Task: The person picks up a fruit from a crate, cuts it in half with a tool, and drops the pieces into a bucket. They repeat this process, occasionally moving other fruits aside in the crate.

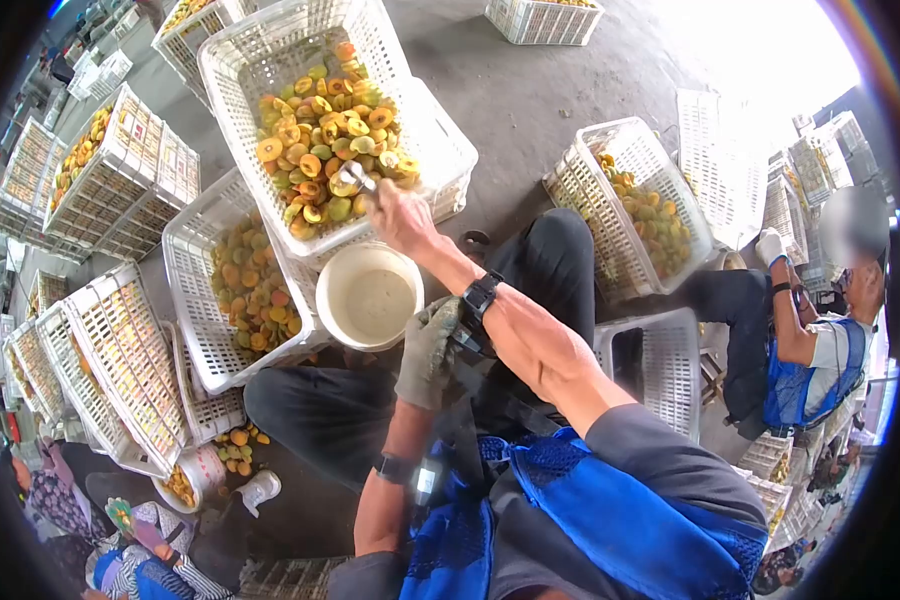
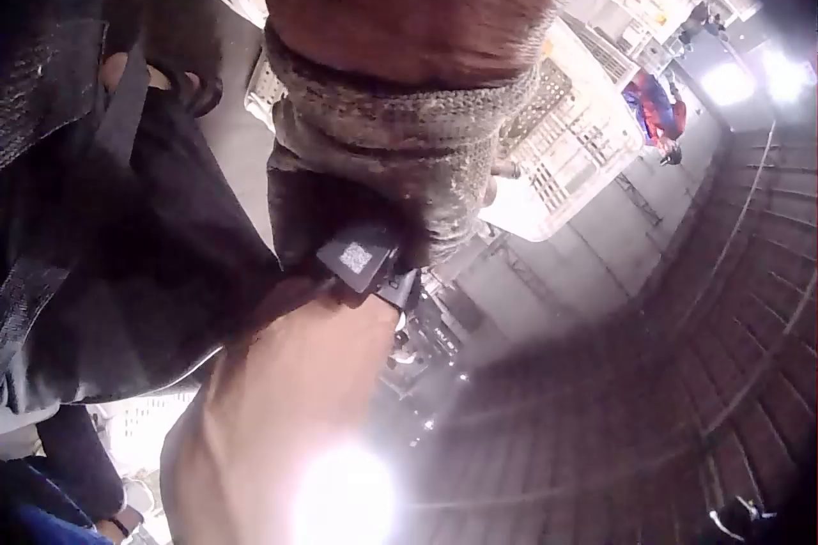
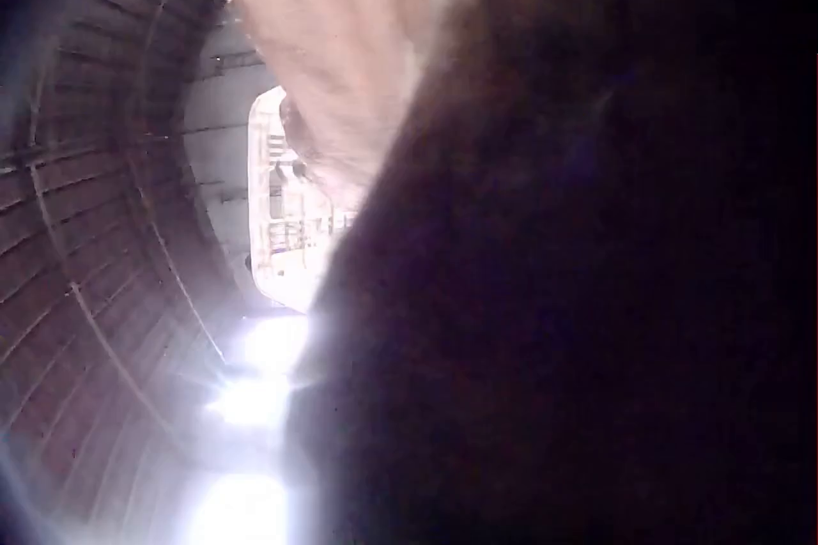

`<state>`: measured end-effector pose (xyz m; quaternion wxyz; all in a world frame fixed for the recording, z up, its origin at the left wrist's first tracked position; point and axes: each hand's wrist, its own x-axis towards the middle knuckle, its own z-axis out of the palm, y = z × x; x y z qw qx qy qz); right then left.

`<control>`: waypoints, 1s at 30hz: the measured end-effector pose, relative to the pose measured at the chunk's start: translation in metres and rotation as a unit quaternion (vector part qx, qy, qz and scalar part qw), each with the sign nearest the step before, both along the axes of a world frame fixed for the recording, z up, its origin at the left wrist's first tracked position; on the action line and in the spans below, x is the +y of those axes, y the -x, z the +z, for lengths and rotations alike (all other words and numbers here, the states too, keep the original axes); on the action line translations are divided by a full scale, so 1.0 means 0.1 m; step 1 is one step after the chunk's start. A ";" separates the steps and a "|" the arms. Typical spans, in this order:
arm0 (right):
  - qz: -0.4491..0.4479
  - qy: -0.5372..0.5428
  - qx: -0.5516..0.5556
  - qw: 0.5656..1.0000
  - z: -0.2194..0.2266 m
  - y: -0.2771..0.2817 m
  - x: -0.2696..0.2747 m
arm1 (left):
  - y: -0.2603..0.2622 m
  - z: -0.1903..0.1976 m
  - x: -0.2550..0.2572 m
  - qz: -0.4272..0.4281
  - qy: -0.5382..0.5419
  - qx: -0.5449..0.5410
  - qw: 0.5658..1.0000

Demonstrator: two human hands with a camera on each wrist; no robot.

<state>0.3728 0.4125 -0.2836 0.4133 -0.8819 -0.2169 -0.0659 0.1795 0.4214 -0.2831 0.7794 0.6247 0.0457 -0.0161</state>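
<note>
Over the near edge of a white crate (image 1: pixel 305 45) of halved yellow-orange fruit (image 1: pixel 320 140), my bare right hand (image 1: pixel 402 218) holds a small shiny metal tool (image 1: pixel 353 178), blurred so its kind is unclear. My left hand (image 1: pixel 427 350), in a dirty knit glove, grips the black wrist camera (image 1: pixel 467 335) on my right wrist, just below a black strap (image 1: pixel 482 293). The left wrist view shows the glove (image 2: pixel 384 143) close against this black device (image 2: pixel 355 258). In the right wrist view a dark shape hides most of the scene; my right hand (image 3: pixel 345 72) shows at the top.
A white bucket (image 1: pixel 370 297) stands between my knees and the crate. Another fruit crate (image 1: pixel 195 235) sits to its left, with stacked crates (image 1: pixel 125 370) beyond. At right are a part-filled crate (image 1: pixel 630 200) and a seated person (image 1: pixel 815 350). Loose fruit (image 1: pixel 240 450) lies lower left.
</note>
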 end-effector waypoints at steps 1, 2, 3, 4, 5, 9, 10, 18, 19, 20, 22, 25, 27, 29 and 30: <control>0.041 0.059 -0.014 0.997 0.06 0.02 -0.03 | -0.01 -0.01 -0.01 0.002 0.014 0.000 1.000; 0.084 0.108 -0.043 0.990 -0.06 0.00 -0.01 | -0.01 -0.04 -0.03 -0.001 0.031 0.007 0.999; 0.117 0.152 -0.083 0.978 -0.12 0.03 -0.02 | -0.01 -0.04 -0.04 -0.001 0.060 0.021 0.998; 0.149 0.194 -0.124 0.962 -0.18 0.08 -0.03 | -0.01 -0.04 -0.06 -0.001 0.088 0.035 0.995; 0.180 0.236 -0.163 0.941 -0.23 0.14 -0.03 | 0.02 -0.02 -0.09 0.002 0.127 0.057 0.990; 0.192 0.281 -0.203 0.918 -0.50 0.21 -0.17 | 0.04 0.20 -0.19 0.019 0.277 0.166 0.946; 0.161 0.288 -0.251 0.910 -0.58 0.22 -0.19 | 0.04 0.15 -0.19 0.009 0.245 0.165 0.955; 0.133 0.304 -0.142 0.933 -0.92 0.36 -0.48 | -0.01 0.35 -0.02 -0.056 -0.287 -0.003 0.956; 0.135 0.297 -0.114 0.939 -0.94 0.39 -0.49 | 0.00 0.42 0.00 -0.038 -0.363 -0.050 0.930; 0.141 0.318 -0.088 0.933 -0.97 0.41 -0.48 | -0.01 0.39 -0.01 0.030 -0.382 -0.078 0.920; 0.148 0.360 -0.038 0.921 -1.15 0.39 -0.44 | -0.12 0.44 0.02 0.093 -0.437 -0.154 0.881; 0.137 0.347 -0.029 0.927 -1.52 0.40 -0.36 | -0.23 0.44 -0.01 0.084 -0.478 -0.202 0.851; 0.133 0.337 -0.025 0.932 -1.68 0.43 -0.25 | -0.28 0.38 -0.07 0.051 -0.477 -0.225 0.848; 0.138 0.324 -0.047 0.935 -1.79 0.48 -0.18 | -0.27 0.32 -0.19 0.020 -0.456 -0.262 0.850; 0.146 0.316 -0.072 0.935 -1.84 0.51 -0.17 | -0.25 0.32 -0.25 -0.010 -0.447 -0.228 0.865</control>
